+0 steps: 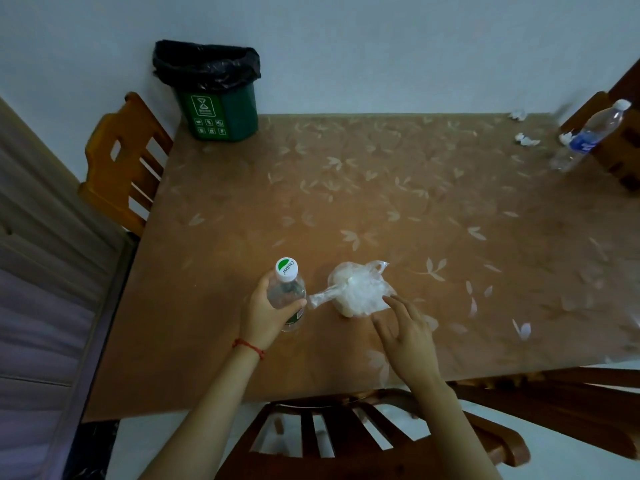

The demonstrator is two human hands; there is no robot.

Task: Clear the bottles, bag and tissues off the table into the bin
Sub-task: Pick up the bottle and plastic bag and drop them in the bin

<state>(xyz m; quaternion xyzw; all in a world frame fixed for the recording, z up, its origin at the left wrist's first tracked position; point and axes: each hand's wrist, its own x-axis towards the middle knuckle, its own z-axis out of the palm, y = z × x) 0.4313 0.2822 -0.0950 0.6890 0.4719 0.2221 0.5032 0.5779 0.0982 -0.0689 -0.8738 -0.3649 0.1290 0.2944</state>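
Observation:
My left hand (265, 313) grips a clear bottle (289, 289) with a white and green cap, standing upright near the table's front edge. Just right of it lies a knotted clear plastic bag (356, 289) with white contents. My right hand (405, 330) hovers with spread fingers at the bag's right side, fingertips at its edge. A second clear bottle (588, 135) with a blue label lies at the far right. Crumpled tissues (526, 140) lie near it, with another tissue (517, 115) at the back edge. The green bin (221, 116) with a black liner stands on the table's far left corner.
The table (381, 202) has a brown leaf-patterned cover. Wooden chairs stand at the left (121, 161), at the front (346, 441) and at the far right (620, 147). A white scrap (523, 330) lies near the front right. A wall runs behind the table.

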